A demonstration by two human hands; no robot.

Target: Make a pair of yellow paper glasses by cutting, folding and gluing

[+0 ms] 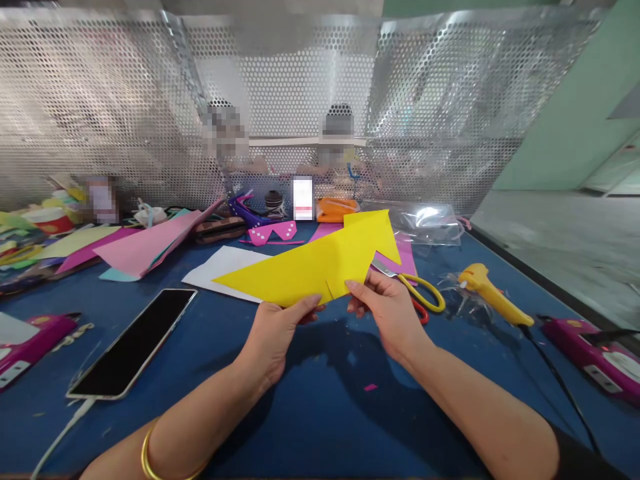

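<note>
Both my hands hold up a cut piece of yellow paper (310,260), long and pointed at the left, with a wider angular end at the upper right. My left hand (280,327) pinches its lower edge between thumb and fingers, near a small slit. On the other side of that slit, my right hand (390,310) grips the edge the same way. Scissors with yellow and red handles (430,293) lie just beyond my right hand, their blades partly hidden by it. White paper (220,267) and purple paper (407,257) lie partly covered behind the yellow piece.
A charging phone (135,343) lies at left, near a magenta power strip (45,337). At right are a yellow glue gun (495,293) with its cord and another power strip (595,357). Pink paper glasses (273,233) and pink sheets (150,243) lie behind, before a perforated metal screen (425,100).
</note>
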